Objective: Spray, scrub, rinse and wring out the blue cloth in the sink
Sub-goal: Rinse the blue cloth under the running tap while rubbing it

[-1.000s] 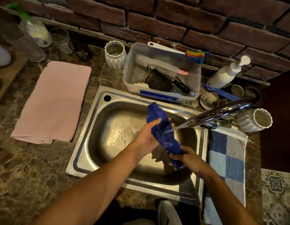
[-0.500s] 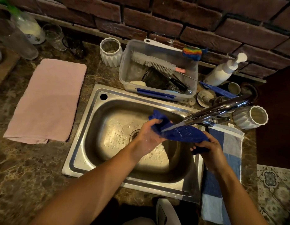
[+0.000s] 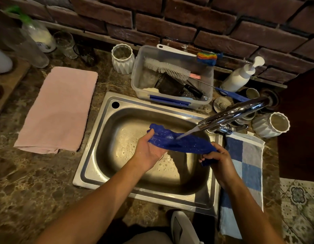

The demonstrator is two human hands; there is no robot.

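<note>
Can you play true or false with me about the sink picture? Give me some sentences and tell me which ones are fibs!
1. Water from the tap lands on the blue cloth. True.
2. Only one hand holds the cloth. False: the left hand and the right hand each grip an end.
3. The pink towel lies in the sink. False: it lies on the counter to the sink's left.
4. A bottle brush rests across the clear plastic tub. True.
</note>
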